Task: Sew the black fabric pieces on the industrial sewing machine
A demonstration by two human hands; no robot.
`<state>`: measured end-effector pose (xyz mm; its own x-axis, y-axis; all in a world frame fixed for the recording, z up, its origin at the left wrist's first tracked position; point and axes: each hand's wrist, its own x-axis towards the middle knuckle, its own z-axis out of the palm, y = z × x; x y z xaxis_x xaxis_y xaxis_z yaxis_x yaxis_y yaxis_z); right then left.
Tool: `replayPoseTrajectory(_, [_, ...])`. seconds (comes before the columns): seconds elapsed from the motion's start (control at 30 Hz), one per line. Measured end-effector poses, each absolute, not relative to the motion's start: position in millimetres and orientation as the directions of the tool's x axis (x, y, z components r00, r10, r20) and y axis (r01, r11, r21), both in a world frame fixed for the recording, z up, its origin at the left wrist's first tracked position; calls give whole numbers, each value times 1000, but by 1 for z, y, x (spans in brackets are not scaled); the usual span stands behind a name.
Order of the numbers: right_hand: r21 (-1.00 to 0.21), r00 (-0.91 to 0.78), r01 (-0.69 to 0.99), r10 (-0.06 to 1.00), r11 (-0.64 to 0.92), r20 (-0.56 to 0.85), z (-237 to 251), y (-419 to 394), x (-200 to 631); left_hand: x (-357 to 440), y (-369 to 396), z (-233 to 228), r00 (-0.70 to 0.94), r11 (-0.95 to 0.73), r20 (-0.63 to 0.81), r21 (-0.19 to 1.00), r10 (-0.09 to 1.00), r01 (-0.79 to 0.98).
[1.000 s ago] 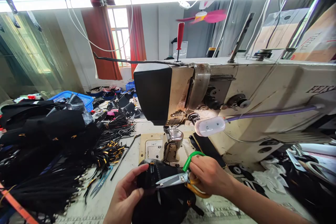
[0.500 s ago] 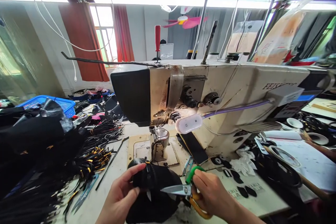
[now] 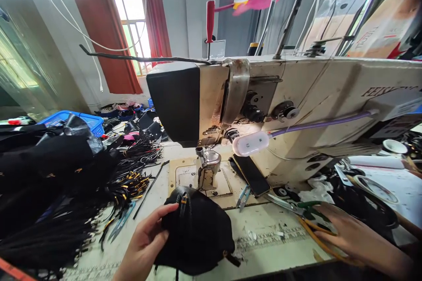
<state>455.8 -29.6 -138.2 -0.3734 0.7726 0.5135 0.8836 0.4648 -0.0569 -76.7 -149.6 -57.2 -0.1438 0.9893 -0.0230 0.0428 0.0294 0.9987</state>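
My left hand (image 3: 148,237) pinches the left edge of a black fabric piece (image 3: 204,232) between thumb and fingers. A short zipper (image 3: 183,213) with a small orange-yellow part runs down its upper left, near my fingertips. The piece lies in front of the sewing machine's post (image 3: 209,171). Off to the right, my right hand (image 3: 349,230) has its fingers around the green and orange handles of scissors (image 3: 286,204). Their blades point left, low over the tabletop. Small blue thread snips (image 3: 243,197) lie between the fabric and a dark phone (image 3: 252,175).
The sewing machine (image 3: 316,92) spans the back, with a lit lamp (image 3: 251,142) below its arm. Black strips (image 3: 42,224) and cut pieces heap at left, beside other blue snips (image 3: 121,221) and a blue basket (image 3: 94,123). Tape rolls (image 3: 376,189) sit at right.
My right hand has carried the scissors from over the fabric away to the right. My left hand still holds the piece, and its zipper now shows more fully. The view has tilted down.
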Motion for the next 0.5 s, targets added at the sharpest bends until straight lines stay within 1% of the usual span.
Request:
replayPoseTrajectory(0.07, [71,-524,825,713,560,465,-134,-25,453,-78,-151,-62,-138,27,-19,998,990,56])
replayPoseTrajectory(0.13, [136,-567,801,668,583,482,-124,-26,425,-80,-150,-65,-135,23,-13,997,991,75])
replayPoseTrajectory(0.17, [130,-558,800,647,585,520,-117,-29,402,-82,-149,-66,-129,20,-9,996,992,85])
replayPoseTrajectory(0.2, [77,-560,786,652,614,511,-110,-34,374,-83,-147,-65,-121,14,-2,995,993,98])
replayPoseTrajectory(0.23, [25,-600,730,624,683,501,-104,-39,342,-86,-144,-62,-108,9,4,993,994,117])
replayPoseTrajectory(0.3, [-49,-679,603,544,796,493,-95,-49,275,-92,-133,-52,-53,-1,10,986,999,167])
replayPoseTrajectory(0.33, [-75,-706,528,487,846,514,-93,-53,243,-96,-126,-45,-11,-8,10,981,1000,192])
replayPoseTrajectory(0.37, [-84,-707,457,420,885,569,-92,-55,214,-100,-120,-37,8,-18,17,976,1000,218])
replayPoseTrajectory(0.4, [-65,-729,395,355,916,585,-92,-55,188,-103,-115,-30,-27,-37,45,969,999,245])
replayPoseTrajectory(0.43, [-106,-739,384,374,917,560,-91,-54,166,-106,-111,-25,-138,-67,109,959,984,277])
replayPoseTrajectory(0.47, [-158,-725,393,411,906,552,-90,-50,148,-107,-108,-22,-317,-124,229,939,920,320])
replayPoseTrajectory(0.5, [-221,-694,437,482,872,534,-87,-46,132,-107,-108,-23,-482,-203,392,895,783,398])
